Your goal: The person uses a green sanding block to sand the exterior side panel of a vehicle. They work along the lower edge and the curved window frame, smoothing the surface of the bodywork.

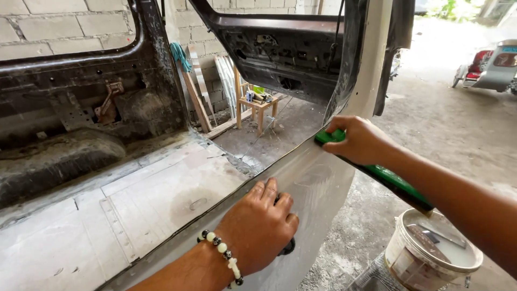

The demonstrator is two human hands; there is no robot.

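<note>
Head view looks down on one stripped vehicle body [161,194], its bare floor pan at nine o'clock and its pale sill panel [318,183] running through the centre. One open door shell [291,54] hangs at twelve o'clock. One white bucket [431,253] of paste sits at five o'clock on the ground, and one small wooden stool [258,108] stands past the body near twelve.

The step looks like smoothing the sill's outer face. The right hand [361,143] is curled tight round one green-handled tool [377,172], its tip on the sill's top edge at one o'clock. The left hand [261,226] lies pressed over one dark block [287,248] at six o'clock. The next stroke would likely call for steady, even pressure along the panel.
</note>
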